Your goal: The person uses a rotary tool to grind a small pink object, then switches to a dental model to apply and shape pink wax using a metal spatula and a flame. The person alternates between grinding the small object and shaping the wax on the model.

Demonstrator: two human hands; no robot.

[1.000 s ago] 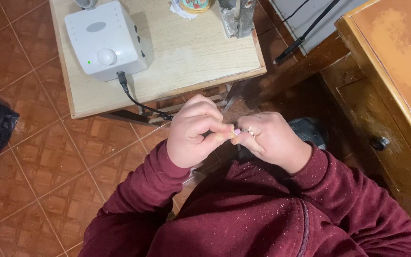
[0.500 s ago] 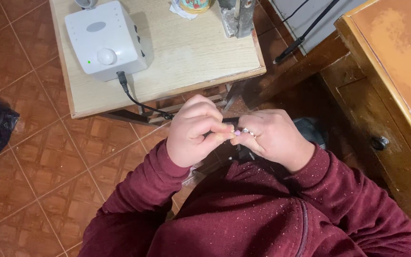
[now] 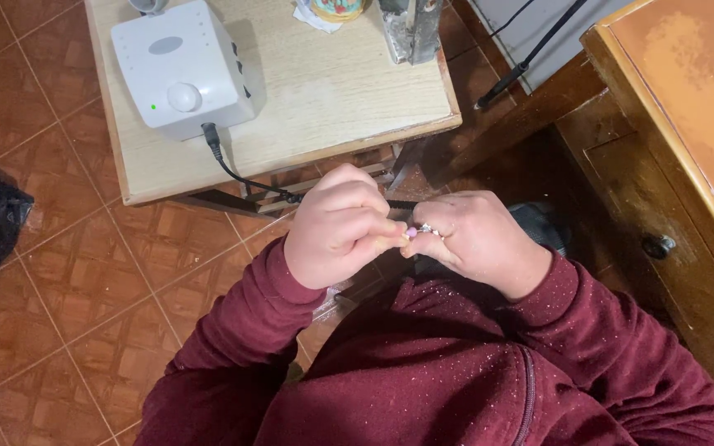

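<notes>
Ring [image 3: 425,230] pinched between both hands, left hand [image 3: 342,227], right hand [image 3: 477,239], below white machine [image 3: 182,66].

A single head-worn camera looks steeply down from the person's own eye level, close above the left hand [image 3: 336,227] and right hand [image 3: 477,239], which meet near the middle of the frame. Maroon sleeves fill the lower edge. Beyond the hands, the view takes in the light wooden tabletop [image 3: 332,99] at the top and the tiled floor [image 3: 51,272] at the left.
</notes>
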